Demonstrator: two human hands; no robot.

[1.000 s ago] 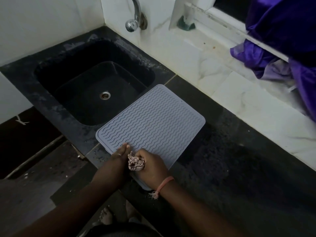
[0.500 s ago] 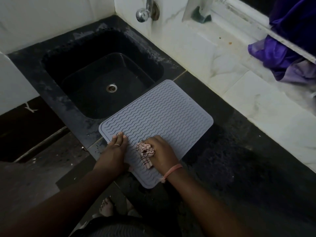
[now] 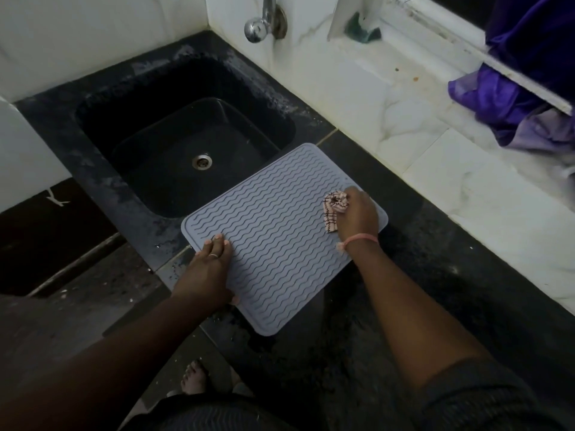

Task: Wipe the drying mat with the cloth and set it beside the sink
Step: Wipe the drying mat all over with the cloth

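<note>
Right hand (image 3: 357, 214) is at the far right corner of the mat (image 3: 280, 237), fingers curled round a bunched checked cloth (image 3: 333, 209), the cloth sticking out on the sink side of the fist and pressed onto the ribbed surface. Left hand (image 3: 208, 272) lies on the mat's near left edge, fingers extended on top, thumb at the rim nearer the body, pinning it down. The mat lies flat on the dark counter (image 3: 435, 290), just right of the black sink (image 3: 186, 144), its far left corner reaching over the basin's rim. Tap (image 3: 258, 26) sits above, purple fabric (image 3: 513, 101) far right on the marble ledge.
</note>
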